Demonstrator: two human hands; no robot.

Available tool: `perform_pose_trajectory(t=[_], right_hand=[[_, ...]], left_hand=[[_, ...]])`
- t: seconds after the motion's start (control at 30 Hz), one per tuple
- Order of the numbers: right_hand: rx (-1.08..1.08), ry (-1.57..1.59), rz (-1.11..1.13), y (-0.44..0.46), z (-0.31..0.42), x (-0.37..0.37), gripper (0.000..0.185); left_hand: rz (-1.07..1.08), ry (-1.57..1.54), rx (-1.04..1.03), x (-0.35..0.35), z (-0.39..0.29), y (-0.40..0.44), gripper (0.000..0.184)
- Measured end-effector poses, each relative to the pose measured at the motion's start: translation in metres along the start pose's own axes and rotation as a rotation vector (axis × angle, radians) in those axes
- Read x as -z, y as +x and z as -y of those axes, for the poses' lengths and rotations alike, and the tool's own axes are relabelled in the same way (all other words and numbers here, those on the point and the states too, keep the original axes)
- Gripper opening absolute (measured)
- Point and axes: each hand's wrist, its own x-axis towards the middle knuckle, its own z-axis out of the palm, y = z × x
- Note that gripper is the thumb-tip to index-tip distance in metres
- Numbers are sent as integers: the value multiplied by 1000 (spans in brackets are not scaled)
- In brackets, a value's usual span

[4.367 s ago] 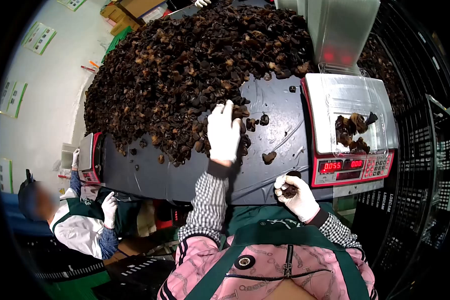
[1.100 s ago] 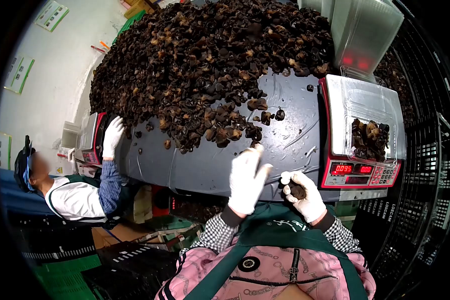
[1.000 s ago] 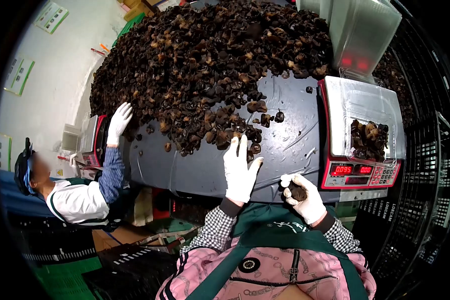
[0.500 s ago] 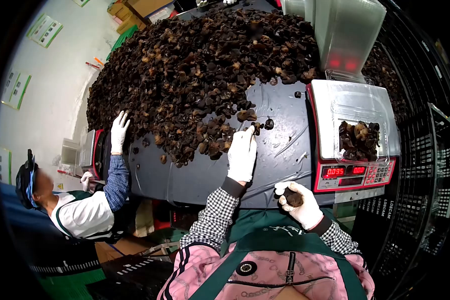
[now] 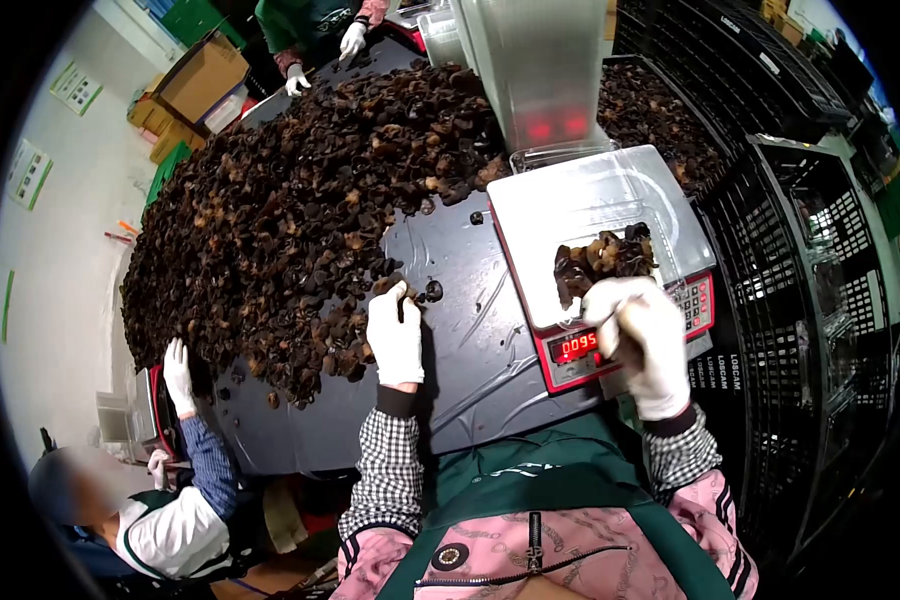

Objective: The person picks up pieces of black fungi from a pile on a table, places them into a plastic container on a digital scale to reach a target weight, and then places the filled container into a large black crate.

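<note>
A broad heap of dark brown wood ear mushrooms point(image 5: 270, 220) covers much of the dark table. My left hand point(image 5: 396, 335), in a white glove, is at the heap's near right edge, its bent fingertips closed on a small wood ear. My right hand point(image 5: 650, 345), also gloved, is over the front of the scale point(image 5: 530, 215), fingers curled round something brownish, seemingly wood ears, mostly hidden. Just beyond its fingertips, a clear plastic tray point(image 5: 545, 310) on the scale holds a clump of wood ears point(image 5: 605, 258). The red display point(image 5: 575, 346) shows 0.095, partly covered by this hand.
Tall stacks of clear trays point(image 5: 535, 80) stand behind the scale. Black crates point(image 5: 760, 220) line the right side. A co-worker point(image 5: 170, 520) works at the left with a gloved hand at the heap; another person's gloved hands point(image 5: 352, 40) are at the far end.
My right hand has moved from the table's front edge up to the scale's tray. My left hand stays at the heap's edge. The head view has shifted right.
</note>
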Motion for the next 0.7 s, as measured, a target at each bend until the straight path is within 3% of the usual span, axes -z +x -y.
perform_pose_trajectory(t=[0.07,0.13,0.2,0.3,0.4,0.47,0.6,0.67,0.7], right_hand=[[174,-177,-186,22,20,12,19],[273,-351,-285,46,22,25,19],[259,-504,-254,62,20,35,21],[402,-783,-144,77,7,42,26],[333,-736,-102,79,-1,42,31],[343,-748,-63,79,-6,46,35],[398,-824,-49,79,-7,47,34],[496,-876,-146,74,-1,37,31],[588,-948,-190,71,1,37,28]], left_hand=[[60,-333,135,16,-67,16,27],[83,-346,-88,18,-123,28,26],[144,-410,-186,10,-171,33,26],[236,-530,-227,-22,-213,34,28],[288,-567,-337,-49,-228,34,30],[420,-397,-348,-72,-224,25,33],[190,-456,-426,-48,-215,21,39],[48,-309,-479,-35,-181,32,35],[3,-269,-409,-46,-145,29,33]])
